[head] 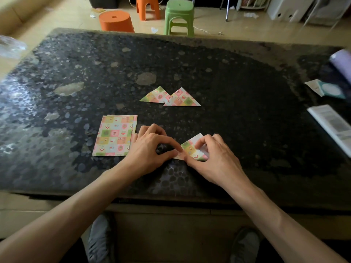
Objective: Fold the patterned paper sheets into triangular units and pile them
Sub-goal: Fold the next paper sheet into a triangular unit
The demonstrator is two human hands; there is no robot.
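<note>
We are creasing a half-folded patterned sheet [191, 149] on the table [247, 92], just right of the stack of unfolded sheets [115, 135]. Our left hand [150, 147] is pinching the sheet's left corner between thumb and curled fingers [169, 141], while our right hand [214, 158] is pinching its right flap. Two finished triangular units [171, 97] are lying overlapped beyond the stack, to its right. We are judging the paper light, thin and easily miscreased, best gripped by corners and edges.

A small stack of flat sheets [115, 135], pastel checkered, lies at near left. Farther back, the left triangle [154, 95] has one corner under the right triangle [182, 98]. The half-folded sheet [190, 149] lies nearest, its white underside showing.
</note>
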